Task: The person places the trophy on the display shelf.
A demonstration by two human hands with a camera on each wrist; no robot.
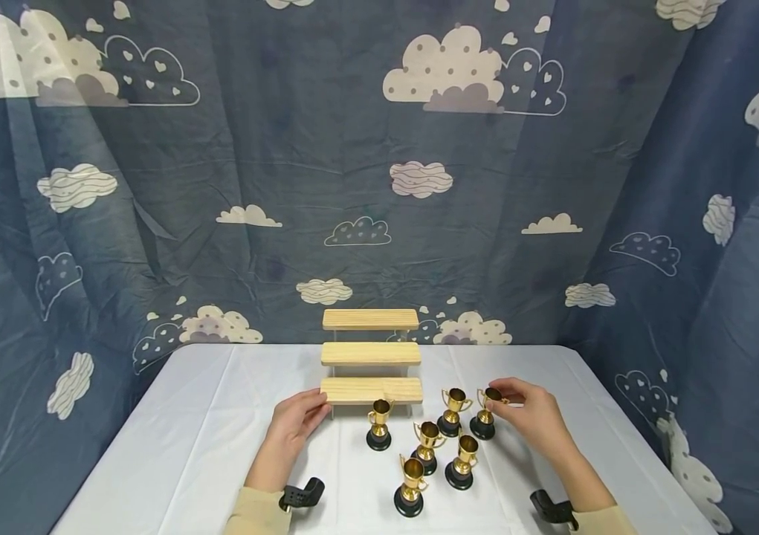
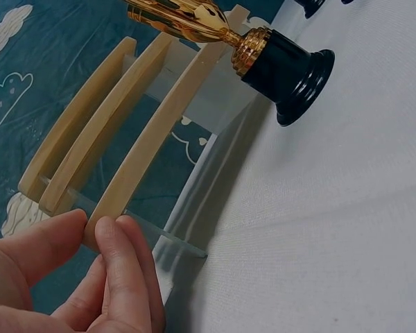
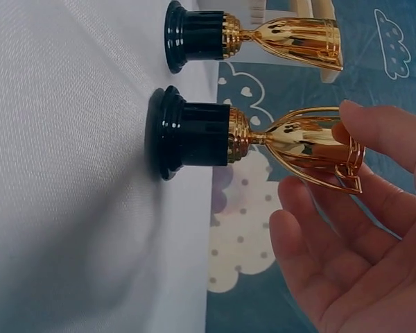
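Six trophies [image 1: 412, 479] upright, shelf [image 1: 371, 354] near back edge of table [image 1: 165, 461]. Left hand [image 1: 294, 420] pinches lowest step's [image 1: 371, 389] left end; right hand [image 1: 534, 416] pinches rightmost trophy [image 1: 484, 426] by its cup

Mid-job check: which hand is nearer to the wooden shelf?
The left. The left hand pinches the left end of the wooden shelf's lowest board; the right hand is off to the shelf's right, gripping the rightmost trophy.

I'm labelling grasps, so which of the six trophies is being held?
The rightmost trophy in the head view: the right hand pinches it near the rim. The other five trophies stand with no hand on them.
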